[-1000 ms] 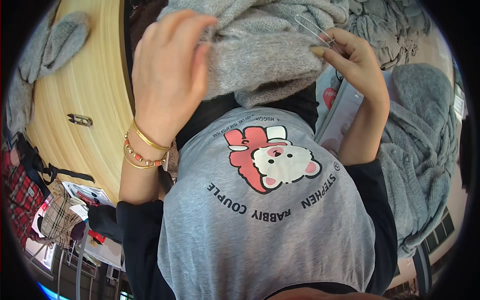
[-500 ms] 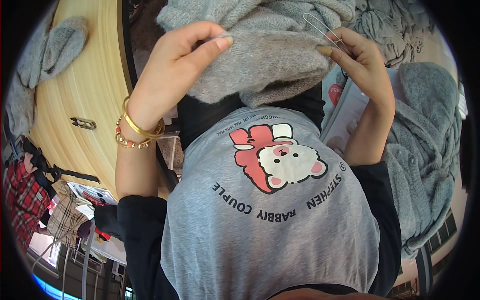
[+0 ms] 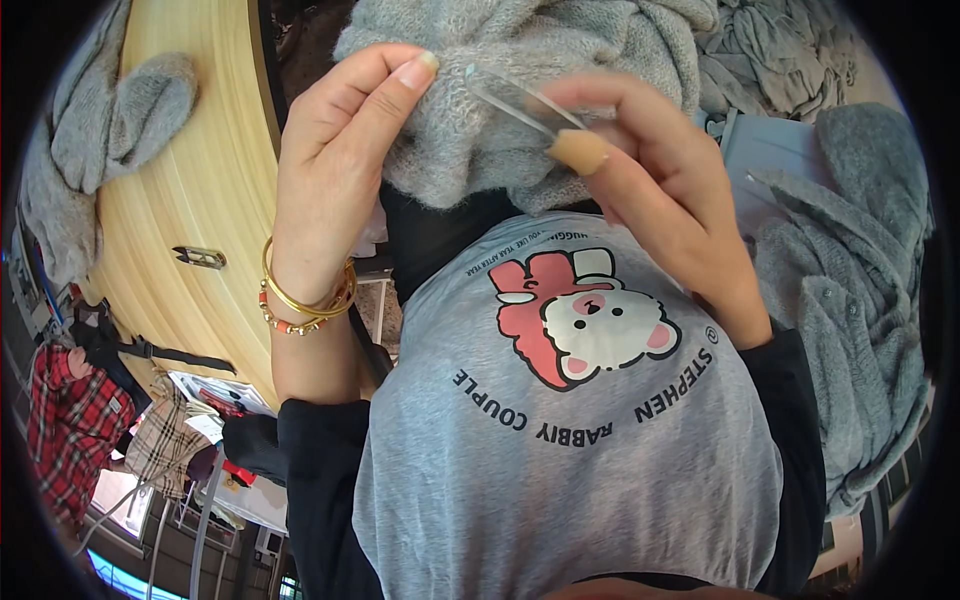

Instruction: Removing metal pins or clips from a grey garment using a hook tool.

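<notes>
A fuzzy grey knit piece lies bunched over my lap, in front of my dark trousers. My left hand, with gold bracelets at the wrist, pinches the knit's upper edge between thumb and forefinger. In my right hand is a thin metal wire tool bent into a long narrow loop, its tip close to the left fingertips and over the knit. A tan wrap covers the right thumb's end. The right fingers and the tool are partly smeared by motion. Whether the tip touches the yarn I cannot tell.
On the left stands a light wooden table carrying small thread snips and a grey knit garment. Grey knitwear is heaped at my right, with another grey pile beyond. Plaid clothes hang at the lower left.
My right hand has moved left from the knit's right end, carrying the wire tool toward my left fingers. The knit, stretched between both hands before, now hangs bunched from the left.
</notes>
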Tool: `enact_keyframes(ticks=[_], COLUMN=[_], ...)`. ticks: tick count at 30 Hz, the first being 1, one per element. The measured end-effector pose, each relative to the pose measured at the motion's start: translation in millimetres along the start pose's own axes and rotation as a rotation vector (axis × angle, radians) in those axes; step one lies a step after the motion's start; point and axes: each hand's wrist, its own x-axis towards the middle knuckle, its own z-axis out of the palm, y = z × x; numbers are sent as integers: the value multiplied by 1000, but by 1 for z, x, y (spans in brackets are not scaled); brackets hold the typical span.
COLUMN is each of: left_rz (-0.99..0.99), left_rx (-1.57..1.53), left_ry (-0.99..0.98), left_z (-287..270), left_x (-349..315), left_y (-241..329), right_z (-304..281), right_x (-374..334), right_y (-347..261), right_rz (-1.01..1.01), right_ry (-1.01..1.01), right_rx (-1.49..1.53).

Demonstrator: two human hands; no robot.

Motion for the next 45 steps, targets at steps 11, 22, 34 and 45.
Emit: enact_keyframes(ticks=[11,22,34,45], left_rz=[19,-96,66,99], left_rx=[-51,-318,-149,-7], left_ry=[48,57,82,89], left_z=[5,1,19,23], left_x=[0,6,3,2], left_y=[-6,-12,-4,-6], right_z=[6,-13,1,5], right_x=[33,29,-1,3], right_y=[34,48,13,20], right_rz=[199,187,50,160], right_ry=[-15,12,-3,-25], right_rx=[87,3,-80,79])
